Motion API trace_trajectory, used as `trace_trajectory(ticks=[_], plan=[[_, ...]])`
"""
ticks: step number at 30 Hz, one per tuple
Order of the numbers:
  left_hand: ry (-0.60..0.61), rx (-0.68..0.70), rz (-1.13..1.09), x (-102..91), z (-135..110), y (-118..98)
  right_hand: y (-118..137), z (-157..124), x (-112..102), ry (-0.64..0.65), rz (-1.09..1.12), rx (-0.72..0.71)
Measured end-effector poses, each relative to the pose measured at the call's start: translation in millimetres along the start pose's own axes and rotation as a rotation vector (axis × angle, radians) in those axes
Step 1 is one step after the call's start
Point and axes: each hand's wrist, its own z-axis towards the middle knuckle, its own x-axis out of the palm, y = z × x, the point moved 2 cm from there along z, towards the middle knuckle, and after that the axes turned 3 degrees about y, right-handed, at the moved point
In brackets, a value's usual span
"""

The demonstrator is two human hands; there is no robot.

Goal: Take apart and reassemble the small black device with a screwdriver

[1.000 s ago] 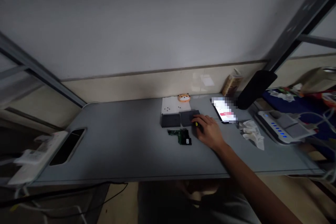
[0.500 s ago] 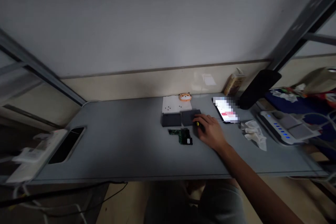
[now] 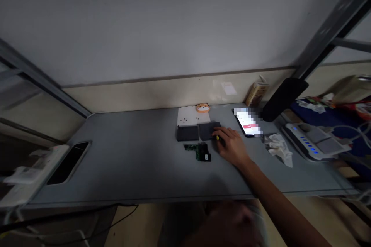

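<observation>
My right hand rests on the table with its fingers closed around a screwdriver. The dark handle's yellow end shows at the fingertips, and a thin shaft sticks out on the far side of the hand. Just under those fingers lies one flat dark case half; a second dark case half sits left of it. In front of them is a green circuit board with a black part. Several tiny screws lie on white paper. My left hand is a blur above my lap, its fingers unreadable.
An orange animal-faced item is on the paper's back edge. To the right are a lit phone, crumpled tissue, a black cylinder and a charging unit. Another phone lies at left on the grey table.
My left hand has come into view, blurred, at the bottom over my lap. My right hand keeps its place with the screwdriver. The whole view has shifted slightly.
</observation>
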Motion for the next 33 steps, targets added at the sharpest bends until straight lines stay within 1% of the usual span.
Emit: trace_trajectory(ticks=[1,2,3,4,5,6,7,9,10,11,13,16,19,21,23,29,31,33], plan=[[-0.053,-0.071,-0.021,-20.6,1.0,21.9,0.0,0.1,0.4,0.004,-0.003,0.001],[-0.165,-0.19,-0.084,-44.4,1.4,46.9,0.1,0.2,0.7,0.007,-0.006,-0.001],[-0.307,-0.302,-0.099,-69.6,1.6,72.6,0.5,0.5,0.9,0.007,-0.008,-0.005],[-0.426,-0.401,-0.07,-94.0,2.2,97.2,0.9,0.7,0.9,0.003,-0.006,-0.012],[-0.498,-0.5,-0.02,-115.5,3.7,119.9,1.4,1.0,0.9,-0.003,-0.003,-0.021],[-0.53,-0.618,0.034,-133.4,5.9,140.5,1.8,1.2,0.8,-0.009,0.001,-0.031],[-0.54,-0.74,0.074,-147.0,8.4,158.4,2.1,1.4,0.8,-0.013,0.003,-0.041],[-0.465,-0.921,0.093,-161.5,14.1,184.9,2.3,1.6,0.9,-0.015,0.001,-0.056],[-0.411,-0.962,0.081,-163.9,16.7,194.0,2.3,1.7,1.0,-0.015,-0.002,-0.057],[-0.35,-0.961,0.055,-164.1,19.0,200.8,2.3,1.7,1.2,-0.013,-0.005,-0.056],[-0.279,-0.918,0.017,-162.6,20.8,209.8,2.6,1.7,1.7,-0.012,-0.015,-0.052],[-0.254,-0.82,-0.012,-160.3,18.3,218.9,4.2,1.3,2.7,-0.024,-0.032,-0.064],[-0.257,-0.765,-0.026,-156.8,13.5,226.9,5.3,0.9,3.7,-0.017,-0.04,-0.058],[-0.293,-0.762,-0.043,-153.7,10.3,230.9,5.2,0.9,4.0,-0.001,-0.038,-0.043],[-0.368,-0.776,-0.078,-151.3,7.6,233.0,5.2,1.2,3.6,0.001,-0.035,-0.035],[-0.61,-0.905,-0.173,-151.1,-0.1,237.6,7.2,2.2,0.7,-0.023,-0.026,-0.041],[-0.66,-0.913,-0.194,-150.8,-2.9,240.8,7.4,2.2,0.4,-0.027,-0.023,-0.045],[-0.687,-0.889,-0.212,-149.3,-5.2,244.9,7.0,1.9,0.6,-0.025,-0.017,-0.041]])
